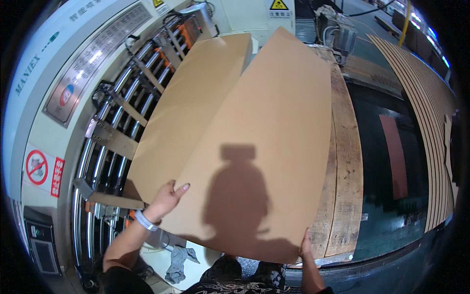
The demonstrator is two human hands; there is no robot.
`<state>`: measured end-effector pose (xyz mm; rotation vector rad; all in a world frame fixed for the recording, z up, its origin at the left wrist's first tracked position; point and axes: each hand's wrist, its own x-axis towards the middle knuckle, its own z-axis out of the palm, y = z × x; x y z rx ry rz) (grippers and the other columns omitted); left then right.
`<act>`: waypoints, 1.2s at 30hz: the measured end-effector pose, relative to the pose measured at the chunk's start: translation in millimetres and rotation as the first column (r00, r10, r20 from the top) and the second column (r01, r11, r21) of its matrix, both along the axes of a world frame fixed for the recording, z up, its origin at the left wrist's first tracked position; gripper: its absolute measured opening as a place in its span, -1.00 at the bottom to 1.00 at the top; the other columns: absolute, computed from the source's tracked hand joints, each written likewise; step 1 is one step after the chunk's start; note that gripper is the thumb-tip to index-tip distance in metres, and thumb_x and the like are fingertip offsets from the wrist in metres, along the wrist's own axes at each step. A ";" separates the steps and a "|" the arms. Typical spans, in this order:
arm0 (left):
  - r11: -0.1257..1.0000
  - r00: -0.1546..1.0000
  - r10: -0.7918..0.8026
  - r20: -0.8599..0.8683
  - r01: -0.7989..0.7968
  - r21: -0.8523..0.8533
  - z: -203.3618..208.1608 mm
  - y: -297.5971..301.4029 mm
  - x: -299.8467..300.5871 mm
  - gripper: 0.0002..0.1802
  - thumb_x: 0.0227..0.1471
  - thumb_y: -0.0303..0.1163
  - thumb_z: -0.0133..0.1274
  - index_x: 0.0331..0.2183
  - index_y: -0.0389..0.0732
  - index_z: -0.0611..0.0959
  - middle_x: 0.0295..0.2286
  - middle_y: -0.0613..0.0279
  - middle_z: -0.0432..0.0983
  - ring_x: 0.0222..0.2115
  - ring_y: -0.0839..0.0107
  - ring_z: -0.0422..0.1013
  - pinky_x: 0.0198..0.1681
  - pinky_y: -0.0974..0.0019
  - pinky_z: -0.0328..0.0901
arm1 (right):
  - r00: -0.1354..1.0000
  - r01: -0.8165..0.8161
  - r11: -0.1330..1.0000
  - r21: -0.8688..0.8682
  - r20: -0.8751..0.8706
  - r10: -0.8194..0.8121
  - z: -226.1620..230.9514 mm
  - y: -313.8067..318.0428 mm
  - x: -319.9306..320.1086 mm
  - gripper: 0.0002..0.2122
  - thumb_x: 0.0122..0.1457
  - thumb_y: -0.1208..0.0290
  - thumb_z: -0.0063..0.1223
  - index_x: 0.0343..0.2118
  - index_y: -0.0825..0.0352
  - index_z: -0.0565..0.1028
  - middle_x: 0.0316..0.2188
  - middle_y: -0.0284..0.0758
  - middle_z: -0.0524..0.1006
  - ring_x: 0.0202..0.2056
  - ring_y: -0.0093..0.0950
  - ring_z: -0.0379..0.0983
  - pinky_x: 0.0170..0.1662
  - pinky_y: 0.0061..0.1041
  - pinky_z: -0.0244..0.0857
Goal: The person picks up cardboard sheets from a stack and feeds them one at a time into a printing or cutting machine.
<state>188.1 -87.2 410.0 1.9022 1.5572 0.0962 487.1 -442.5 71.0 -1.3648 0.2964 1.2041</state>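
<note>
A large brown cardboard sheet [274,108] spans the middle of the view, its near end close to my body and its far corner pointing away. My left hand [168,200] grips its near left edge, thumb above the board and the other fingers partly hidden. At the near right corner, my right hand [306,243] holds the edge, most of its fingers out of sight beneath. Another brown cardboard sheet [196,93] lies under it, showing to the left beside the machine rollers. The held sheet lies turned at an angle across it. A shadow falls on the held sheet.
On the left stands a pale machine [73,59] with chrome rollers [100,159] and metal guide arms [115,139]. Wooden planks [345,161] run along the right. Beyond are a reddish strip [394,157] and stacked cardboard [421,98]. A grey rag [178,264] lies near my legs.
</note>
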 end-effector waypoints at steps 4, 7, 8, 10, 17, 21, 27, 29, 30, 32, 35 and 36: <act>0.997 0.972 0.070 0.225 -0.076 0.022 51.2 -8.2 -19.5 -0.53 0.02 -0.12 -0.01 -0.32 -0.43 0.45 -0.54 0.07 0.47 -0.50 0.48 0.37 -0.45 0.36 0.27 | 1.000 -0.013 0.994 -0.105 0.021 0.015 -11.1 52.4 -31.8 -0.23 0.02 -0.26 -0.24 0.01 0.46 0.25 -0.04 -0.16 0.33 -0.05 -0.31 0.27 0.03 -0.34 0.12; 0.949 0.887 0.307 0.344 -0.312 -0.043 24.5 10.7 -89.5 -0.47 0.03 -0.09 -0.03 -0.26 -0.45 0.48 -0.39 0.10 0.49 -0.39 0.46 0.38 -0.29 0.41 0.27 | 0.928 -0.224 0.968 -0.117 0.278 0.249 5.1 102.6 -20.6 -0.20 0.02 -0.27 -0.26 -0.09 0.60 0.32 -0.13 -0.04 0.40 -0.08 -0.28 0.31 -0.02 -0.37 0.16; 0.928 0.883 0.357 0.305 -0.373 -0.009 -1.8 24.7 -120.6 -0.43 0.05 -0.02 -0.08 -0.24 -0.45 0.48 -0.38 0.06 0.49 -0.37 0.43 0.39 -0.27 0.40 0.28 | 0.904 -0.261 0.949 -0.180 0.298 0.305 1.7 119.5 -9.4 -0.19 0.03 -0.27 -0.27 -0.10 0.62 0.32 -0.15 -0.02 0.41 -0.09 -0.30 0.32 -0.04 -0.40 0.17; 0.874 0.767 0.483 0.423 -0.452 -0.179 -49.6 46.1 -119.4 -0.45 0.08 -0.04 -0.14 -0.19 -0.41 0.48 -0.30 0.09 0.48 -0.34 0.38 0.41 -0.25 0.36 0.30 | 0.803 -0.259 0.925 -0.279 0.469 0.367 41.7 151.7 35.5 -0.21 0.05 -0.23 -0.27 -0.11 0.64 0.31 -0.16 0.03 0.41 -0.09 -0.24 0.34 -0.05 -0.38 0.18; 0.644 0.591 0.713 0.378 -0.337 -0.687 -93.7 116.0 -128.2 -0.45 0.09 0.02 -0.21 -0.11 -0.27 0.43 -0.17 0.16 0.42 -0.21 0.37 0.38 -0.18 0.32 0.30 | 0.503 -0.607 0.712 -0.353 0.524 0.688 179.9 275.5 103.3 -0.23 0.08 -0.19 -0.31 -0.07 0.65 0.27 -0.13 0.07 0.38 -0.07 -0.16 0.33 -0.04 -0.39 0.17; 0.774 0.600 0.621 0.504 -0.367 -0.516 -79.6 140.4 -174.6 -0.44 0.08 0.01 -0.18 -0.12 -0.30 0.44 -0.20 0.12 0.43 -0.23 0.34 0.38 -0.18 0.32 0.30 | 0.505 -0.505 0.752 -0.424 0.561 0.656 239.8 288.9 23.0 -0.29 0.08 -0.15 -0.22 -0.12 0.61 0.35 -0.24 -0.02 0.46 -0.20 -0.28 0.41 -0.16 -0.38 0.26; 0.741 0.914 0.404 0.042 -0.354 0.570 -67.5 175.7 -184.9 -0.56 -0.01 -0.18 -0.05 -0.21 -0.36 0.45 -0.29 -0.08 0.43 -0.27 0.12 0.38 -0.21 0.16 0.27 | 0.717 -0.574 0.819 -0.004 0.480 0.505 204.1 304.6 -57.4 -0.45 0.14 -0.03 -0.20 -0.15 0.49 0.37 -0.34 -0.21 0.48 -0.35 -0.45 0.41 -0.30 -0.52 0.27; 0.775 0.908 0.248 0.337 -0.394 0.493 -72.6 150.6 -176.3 -0.61 -0.04 -0.25 -0.03 -0.22 -0.35 0.45 -0.29 -0.15 0.39 -0.22 0.02 0.33 -0.15 0.12 0.21 | 0.809 -0.525 0.844 0.111 0.374 0.454 192.7 311.1 -87.0 -0.48 0.17 0.05 -0.19 -0.10 0.55 0.32 -0.22 -0.19 0.45 -0.22 -0.42 0.37 -0.16 -0.47 0.23; 0.834 0.918 0.146 0.370 -0.315 0.453 -74.7 133.2 -162.8 -0.62 -0.04 -0.29 -0.03 -0.21 -0.35 0.44 -0.29 -0.14 0.38 -0.21 0.02 0.31 -0.14 0.13 0.20 | 0.846 -0.488 0.855 0.175 0.337 0.414 166.1 312.6 -97.4 -0.47 0.17 0.06 -0.19 -0.08 0.55 0.29 -0.20 -0.19 0.43 -0.19 -0.41 0.35 -0.14 -0.46 0.22; 0.868 0.947 -0.050 0.317 -0.116 0.482 -58.5 81.1 -128.8 -0.65 -0.04 -0.36 -0.04 -0.19 -0.35 0.42 -0.29 -0.12 0.35 -0.20 0.03 0.28 -0.12 0.15 0.19 | 0.859 -0.473 0.874 0.108 0.276 0.431 152.2 319.0 -124.6 -0.50 0.18 0.10 -0.19 -0.10 0.55 0.30 -0.20 -0.17 0.44 -0.19 -0.40 0.35 -0.12 -0.47 0.21; 0.812 0.968 -0.084 0.235 -0.070 0.579 -61.4 13.7 -107.9 -0.70 -0.05 -0.44 -0.04 -0.23 -0.36 0.41 -0.31 -0.10 0.34 -0.23 0.01 0.29 -0.12 0.14 0.18 | 0.393 -0.761 0.641 -0.098 0.717 0.576 114.9 333.7 -157.7 -0.49 0.18 0.09 -0.21 -0.13 0.59 0.28 -0.22 -0.01 0.42 -0.16 -0.29 0.37 -0.13 -0.43 0.23; 0.811 0.974 -0.055 0.218 -0.084 0.580 -70.6 -4.7 -110.0 -0.71 -0.06 -0.47 -0.04 -0.24 -0.36 0.41 -0.31 -0.10 0.34 -0.23 0.01 0.29 -0.13 0.14 0.19 | 0.233 -0.788 0.572 -0.227 0.750 0.619 108.7 335.7 -176.3 -0.47 0.17 0.08 -0.20 -0.14 0.61 0.26 -0.21 0.06 0.40 -0.15 -0.23 0.36 -0.14 -0.39 0.24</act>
